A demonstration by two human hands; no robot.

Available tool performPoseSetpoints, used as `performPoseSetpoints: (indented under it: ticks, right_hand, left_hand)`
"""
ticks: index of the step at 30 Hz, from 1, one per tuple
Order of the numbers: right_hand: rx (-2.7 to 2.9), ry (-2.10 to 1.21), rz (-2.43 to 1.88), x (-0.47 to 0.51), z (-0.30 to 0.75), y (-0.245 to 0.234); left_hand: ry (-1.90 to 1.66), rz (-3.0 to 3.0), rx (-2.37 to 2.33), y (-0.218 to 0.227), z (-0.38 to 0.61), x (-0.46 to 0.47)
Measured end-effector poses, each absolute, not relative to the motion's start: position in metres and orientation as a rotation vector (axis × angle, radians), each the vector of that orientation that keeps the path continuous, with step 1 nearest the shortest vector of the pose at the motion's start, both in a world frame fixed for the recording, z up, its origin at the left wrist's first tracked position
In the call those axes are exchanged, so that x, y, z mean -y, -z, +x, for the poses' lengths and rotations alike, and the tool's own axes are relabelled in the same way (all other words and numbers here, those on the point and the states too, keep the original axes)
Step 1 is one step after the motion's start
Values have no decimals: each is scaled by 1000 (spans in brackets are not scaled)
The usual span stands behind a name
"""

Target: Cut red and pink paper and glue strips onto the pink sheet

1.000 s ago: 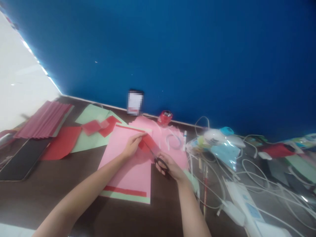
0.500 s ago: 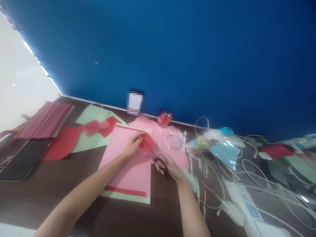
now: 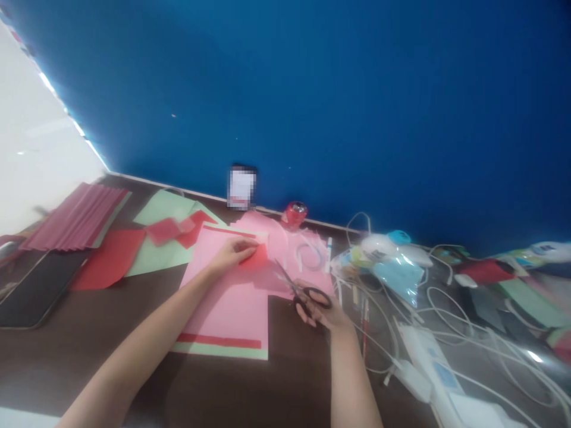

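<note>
My left hand pinches a small red paper piece just above a large pink sheet lying on the dark table. To the right, my right hand grips black-handled scissors, their blades pointing up-left and clear of the red piece. The pink sheet lies over a light green sheet with a red strip along its near edge.
Red and green papers and a pleated maroon sheet lie at left beside a dark phone. A red tape dispenser stands by the blue wall. White cables, chargers and plastic bags crowd the right side.
The scissors have come off the red piece and moved right with my right hand. My left hand has drawn the red piece slightly left and down.
</note>
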State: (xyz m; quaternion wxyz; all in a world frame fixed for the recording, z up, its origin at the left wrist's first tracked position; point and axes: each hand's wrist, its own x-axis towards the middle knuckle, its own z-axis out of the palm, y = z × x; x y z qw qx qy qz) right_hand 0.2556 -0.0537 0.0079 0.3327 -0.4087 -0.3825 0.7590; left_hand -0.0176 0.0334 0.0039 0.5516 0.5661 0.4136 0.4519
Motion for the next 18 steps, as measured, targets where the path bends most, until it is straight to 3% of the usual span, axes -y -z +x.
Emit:
performPoseSetpoints:
  ticks: [9,18]
  right_hand:
    - [1104,-2218,-940,56,242,-19]
    - [1200,-2310,-1007,57,234,-31]
  left_hand:
    - [-849,1440,-894,-7,-12,-24]
    - [-852,1582,-837,-12,-7,-17]
